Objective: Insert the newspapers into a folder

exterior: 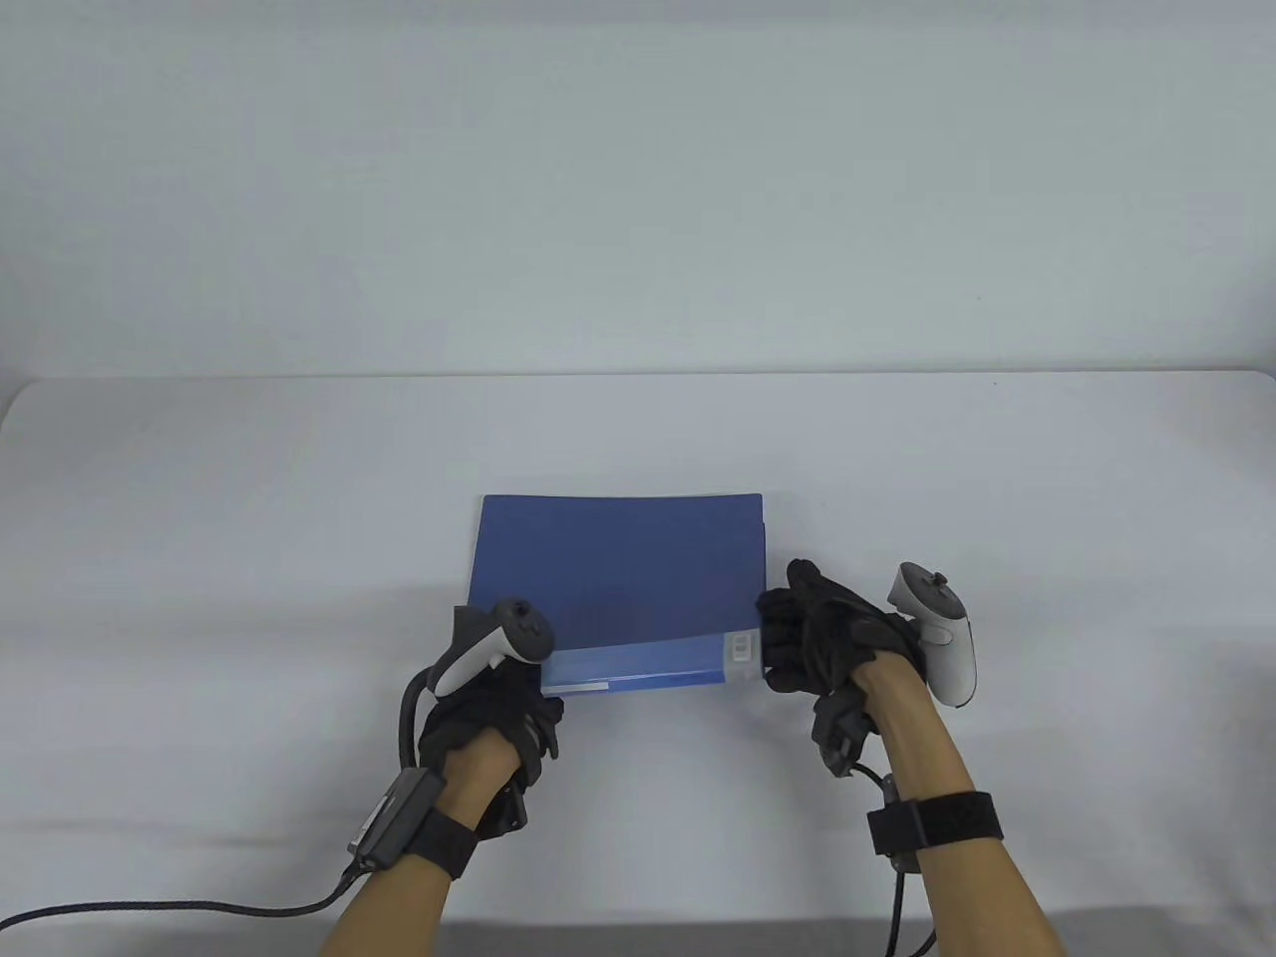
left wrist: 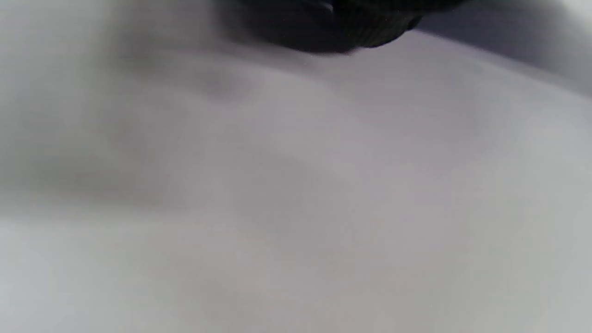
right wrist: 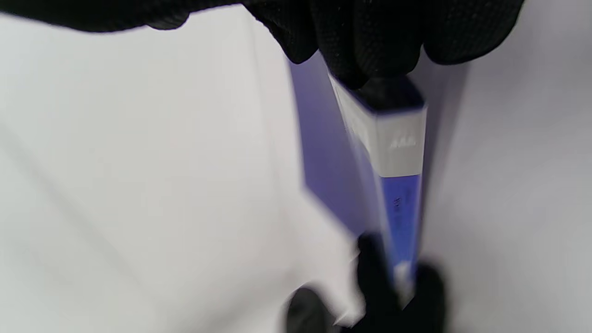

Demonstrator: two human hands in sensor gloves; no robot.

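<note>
Folder: a blue folder point(exterior: 623, 583) was closed and sat near the middle of the worktop point(exterior: 199, 518), its spine toward the person; it seemed tilted, the spine edge raised, probably so it could be turned or opened.
Right hand: the right hand point(exterior: 832, 638) gripped the right end of the spine; in the right wrist view its fingers point(right wrist: 370, 41) closed over the white label end of the folder.
Left hand: the left hand point(exterior: 493, 723) gripped the left end of the spine, fingers wrapped around that corner, likely to keep the folder level between both hands; the left wrist view was too blurred to add anything.
Newspapers: none could be seen in any view, so whether any were inside could not be told.
Stage: judged to be repositioning the folder.
</note>
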